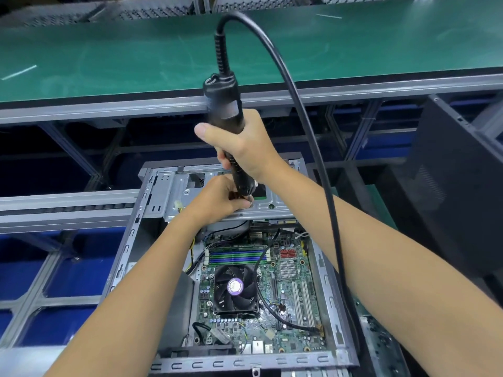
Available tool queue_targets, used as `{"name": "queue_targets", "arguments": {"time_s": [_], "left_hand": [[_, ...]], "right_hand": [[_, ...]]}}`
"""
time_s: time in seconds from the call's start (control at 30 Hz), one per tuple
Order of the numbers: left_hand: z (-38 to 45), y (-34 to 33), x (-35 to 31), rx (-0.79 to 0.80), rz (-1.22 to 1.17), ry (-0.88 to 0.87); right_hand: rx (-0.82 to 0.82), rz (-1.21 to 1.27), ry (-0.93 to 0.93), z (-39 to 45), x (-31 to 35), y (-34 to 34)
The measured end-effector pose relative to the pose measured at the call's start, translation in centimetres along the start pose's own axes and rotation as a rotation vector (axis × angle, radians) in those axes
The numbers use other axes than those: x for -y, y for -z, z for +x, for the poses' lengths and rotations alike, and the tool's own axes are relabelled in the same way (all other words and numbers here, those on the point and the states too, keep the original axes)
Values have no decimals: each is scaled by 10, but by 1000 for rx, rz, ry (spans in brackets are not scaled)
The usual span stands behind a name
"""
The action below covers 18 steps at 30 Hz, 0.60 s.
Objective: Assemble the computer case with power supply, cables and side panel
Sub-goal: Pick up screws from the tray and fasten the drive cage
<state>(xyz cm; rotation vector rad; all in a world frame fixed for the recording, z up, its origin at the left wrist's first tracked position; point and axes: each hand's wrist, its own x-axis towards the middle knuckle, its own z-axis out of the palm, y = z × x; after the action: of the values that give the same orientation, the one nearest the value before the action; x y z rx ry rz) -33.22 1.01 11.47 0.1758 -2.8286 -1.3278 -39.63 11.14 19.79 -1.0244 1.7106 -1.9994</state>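
The open computer case (239, 268) lies on its side on a metal frame rack (68, 210), its far end toward the green conveyor belt (136, 55). Inside, the motherboard (285, 289) faces up, with a black CPU cooler fan (235, 291) near its middle and memory slots (236, 256) just beyond the fan.

The right hand (245, 148) is wrapped around the body of a black electric screwdriver (227, 126), held nearly upright with its tip down on the metal drive bracket (177, 197) at the far end of the case. The screwdriver's black cord (307, 131) loops up from its top and runs down across the right forearm.

The left hand (220, 198) has its fingers curled at the screwdriver's tip, pinching there against the bracket; whether it grips the bit or a screw cannot be told.

A dark side panel (457, 186) stands at the right of the case.
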Motion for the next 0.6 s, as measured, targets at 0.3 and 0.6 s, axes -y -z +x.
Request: {"name": "queue_targets", "arguments": {"time_s": [0.3, 0.6], "left_hand": [[3, -3, 0, 5, 66, -39], [-1, -1, 2, 0, 63, -94]], "right_hand": [[-74, 54, -15, 1, 1, 11], [-124, 148, -44, 0, -1, 18]]}}
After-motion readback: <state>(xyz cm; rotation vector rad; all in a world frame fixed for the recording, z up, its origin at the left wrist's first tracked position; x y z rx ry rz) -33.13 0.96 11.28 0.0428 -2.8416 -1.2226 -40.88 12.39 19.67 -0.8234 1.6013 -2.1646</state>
